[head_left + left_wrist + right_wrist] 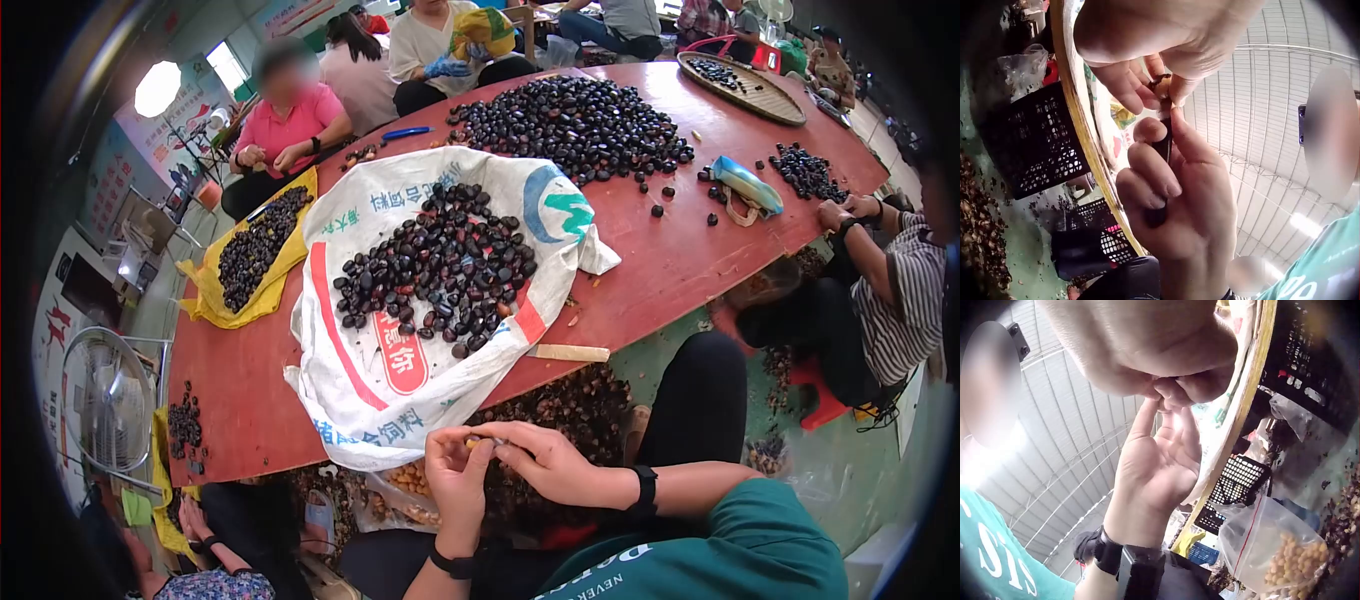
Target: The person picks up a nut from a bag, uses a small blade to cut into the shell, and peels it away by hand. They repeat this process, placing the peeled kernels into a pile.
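In the head view, my left hand point(460, 490) and right hand point(552, 468) meet just below the near edge of a white sack point(345, 440). Between thumb and fingers the left pinches a partly peeled nut point(1161, 86), brown with pale flesh. My right hand curls round a small dark-handled knife point(1167, 145), its end right at the nut in the left wrist view. The right wrist view hides both knife and nut behind the fingers. Dark glossy nuts point(440, 265) lie heaped on the open sack.
A large nut pile point(570, 125) covers the far part of the red table point(660, 270). A wooden-handled tool point(568, 352) lies by the sack. Below are black crates point(1041, 140), shells point(560, 410) and a bag of yellow kernels point(1294, 559). Other people sit around the table.
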`<state>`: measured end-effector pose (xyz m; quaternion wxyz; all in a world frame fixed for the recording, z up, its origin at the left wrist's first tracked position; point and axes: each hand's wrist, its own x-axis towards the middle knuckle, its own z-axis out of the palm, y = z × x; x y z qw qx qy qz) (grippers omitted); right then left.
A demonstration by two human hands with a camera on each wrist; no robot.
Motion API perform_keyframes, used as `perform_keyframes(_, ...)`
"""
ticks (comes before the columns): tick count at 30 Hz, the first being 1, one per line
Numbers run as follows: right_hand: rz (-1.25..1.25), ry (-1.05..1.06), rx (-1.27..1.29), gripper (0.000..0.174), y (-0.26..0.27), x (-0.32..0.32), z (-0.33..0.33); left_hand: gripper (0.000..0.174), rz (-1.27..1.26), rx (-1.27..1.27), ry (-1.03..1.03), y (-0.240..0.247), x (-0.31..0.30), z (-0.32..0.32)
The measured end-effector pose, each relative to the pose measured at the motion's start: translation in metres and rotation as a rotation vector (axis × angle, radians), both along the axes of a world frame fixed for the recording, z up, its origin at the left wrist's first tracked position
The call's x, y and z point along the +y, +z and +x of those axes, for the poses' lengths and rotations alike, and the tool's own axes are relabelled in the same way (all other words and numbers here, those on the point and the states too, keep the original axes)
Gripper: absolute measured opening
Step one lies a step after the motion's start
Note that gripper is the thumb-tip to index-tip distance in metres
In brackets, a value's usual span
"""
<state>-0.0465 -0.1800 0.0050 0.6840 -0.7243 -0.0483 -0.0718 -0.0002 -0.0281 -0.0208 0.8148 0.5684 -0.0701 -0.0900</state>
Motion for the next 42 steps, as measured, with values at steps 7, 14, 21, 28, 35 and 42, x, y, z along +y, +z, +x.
perform_keyframes(7, 0.19, 0.127, 0.225, 0.03, 0.006, -0.008, -0.003, 0.029, 0.134, -0.174, -0.046, 0.004, 0.007, 0.004)
perform_keyframes(14, 0.094, -0.056, 0.086, 0.032, -0.011, -0.025, 0.014, 0.026, 0.427, -0.357, -0.296, 0.008, 0.007, -0.014)
perform_keyframes(21, 0.204, 0.13, 0.23, 0.033, -0.006, -0.031, 0.009, 0.025, 0.099, 0.154, -0.156, 0.016, 0.016, 0.001)
perform_keyframes(28, 0.022, 0.12, 0.123, 0.044, 0.012, -0.021, 0.0, 0.029, -0.24, 0.285, -0.148, 0.021, 0.014, 0.004)
perform_keyframes(35, -0.06, 0.107, 0.02, 0.045, 0.011, -0.011, -0.002, 0.029, -0.244, 0.221, -0.115, 0.018, 0.009, -0.001)
perform_keyframes(42, -0.068, 0.092, 0.003, 0.038, 0.005, -0.012, -0.001, 0.029, -0.225, 0.148, -0.121, 0.012, 0.008, -0.001)
